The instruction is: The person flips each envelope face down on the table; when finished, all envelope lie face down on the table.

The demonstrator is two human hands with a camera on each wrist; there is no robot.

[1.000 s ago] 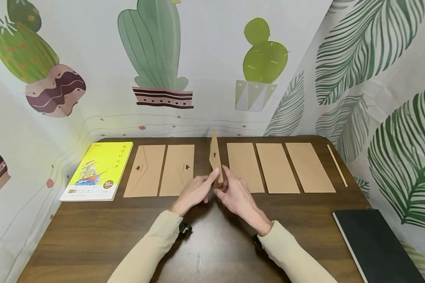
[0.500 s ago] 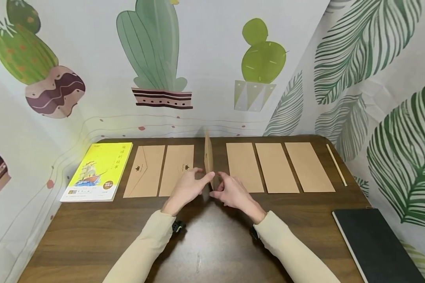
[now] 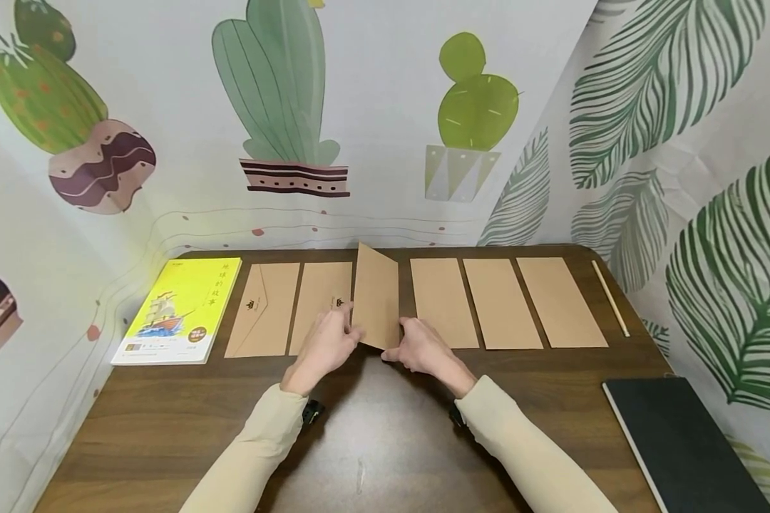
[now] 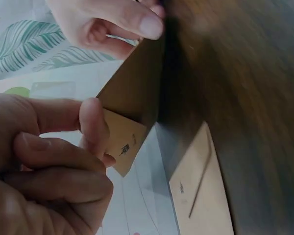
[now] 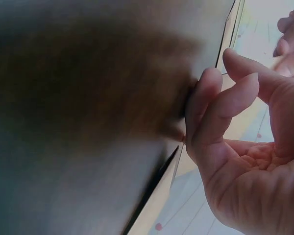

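A plain brown paper envelope [image 3: 376, 299] stands tilted on the table, its blank face toward me. My left hand [image 3: 326, 342] holds it at the lower left corner; curled fingers show there in the left wrist view [image 4: 54, 161]. At the lower right corner, the index finger and thumb of my right hand [image 3: 420, 345] hold it. To the left lie two envelopes with crown prints, one [image 3: 263, 306] fully visible, the other [image 3: 321, 285] partly behind my left hand. Three blank envelopes lie to the right, the nearest [image 3: 443, 292] beside my right hand.
A yellow book with a ship on its cover [image 3: 180, 306] lies at the far left of the wooden table [image 3: 359, 442]. On the right are a thin light stick [image 3: 609, 299] and a black notebook [image 3: 686, 442]. A patterned cloth wall stands behind.
The envelope, nearly edge-on before with its crown print visible, has turned so its blank face shows and leans left. My left hand has moved left; my right hand has shifted slightly.
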